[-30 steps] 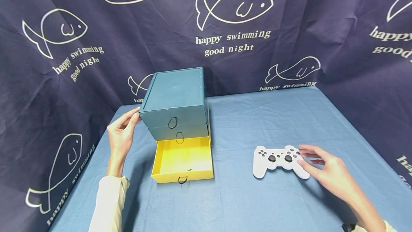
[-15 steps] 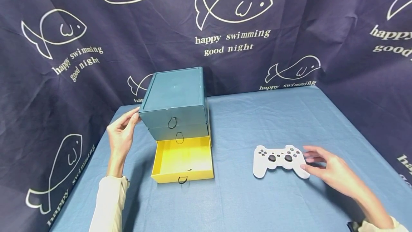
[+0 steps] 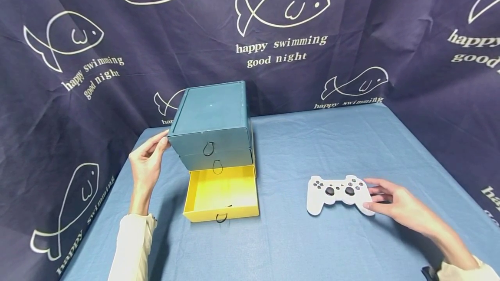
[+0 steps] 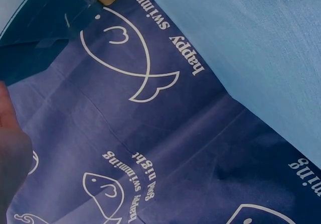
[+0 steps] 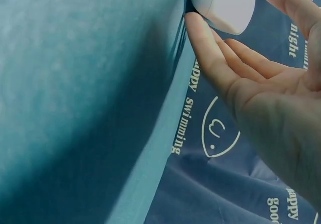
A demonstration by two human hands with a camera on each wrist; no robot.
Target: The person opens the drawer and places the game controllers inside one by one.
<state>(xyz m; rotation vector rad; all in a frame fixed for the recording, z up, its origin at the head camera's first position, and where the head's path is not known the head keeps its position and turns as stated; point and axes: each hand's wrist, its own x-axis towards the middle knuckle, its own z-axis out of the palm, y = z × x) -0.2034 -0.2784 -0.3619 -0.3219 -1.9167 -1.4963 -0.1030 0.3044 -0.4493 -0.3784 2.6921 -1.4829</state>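
A stack of drawers [image 3: 211,107] has two blue-green upper drawers pushed in and a yellow bottom drawer [image 3: 222,190] pulled out. At the stack's upper front left corner, my left hand [image 3: 146,159] holds on with thumb and fingertips; only part of it shows in the left wrist view. A white game controller [image 3: 340,194] lies face up on the cloth, right of the stack. My right hand [image 3: 402,205] has its fingertips at the controller's right grip, thumb on the near side. In the right wrist view its fingers [image 5: 210,53] look extended, palm away from the controller.
Blue cloth [image 3: 289,242] covers the table. A dark curtain [image 3: 281,81] with white fish drawings and lettering rises behind it and on both sides. Small black loops [image 3: 221,218] serve as pulls on the drawer fronts.
My right hand has drawn back slightly to the right from the controller, then come a little closer again. The controller, the drawers and my left hand stay in place.
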